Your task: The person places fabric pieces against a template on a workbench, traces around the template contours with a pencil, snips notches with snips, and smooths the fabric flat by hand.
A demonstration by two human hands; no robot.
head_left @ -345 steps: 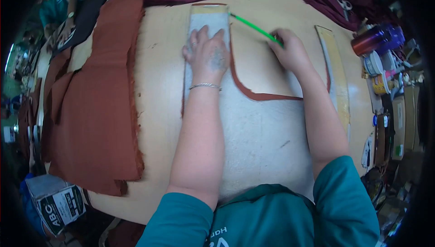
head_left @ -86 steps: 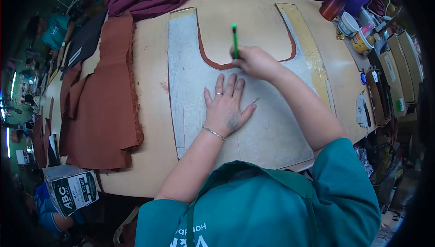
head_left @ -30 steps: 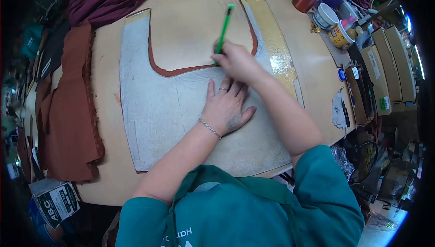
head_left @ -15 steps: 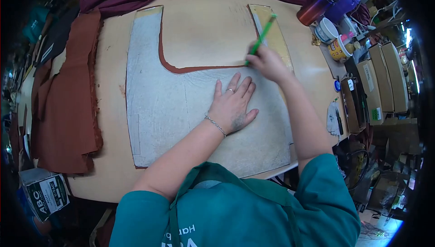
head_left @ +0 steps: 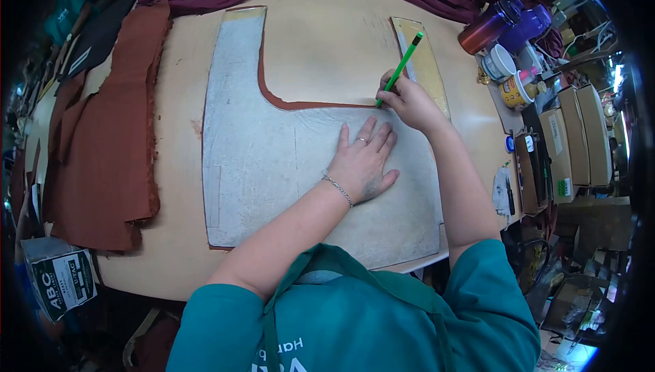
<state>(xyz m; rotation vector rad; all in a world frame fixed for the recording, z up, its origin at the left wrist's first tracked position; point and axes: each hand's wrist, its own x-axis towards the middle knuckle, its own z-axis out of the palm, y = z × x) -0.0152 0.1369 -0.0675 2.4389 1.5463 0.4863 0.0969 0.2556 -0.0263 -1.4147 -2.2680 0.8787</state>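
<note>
Green pencil (head_left: 405, 60) at the inner edge of a gray template (head_left: 256, 157)
Head view: right of center, the right hand (head_left: 409, 104) pinches the pencil; at center, the left hand (head_left: 361, 166) lies flat on the template, fingers spread; rust fabric (head_left: 102, 157) rests on the worktop (head_left: 181, 188) at left.

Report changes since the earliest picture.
The left hand drew back from the left strip of the grey sheet to its main body. The right hand also drew back, taking the green pencil to the sheet's near inner edge. The pencil stayed held; the rust cloth stayed put.
</note>
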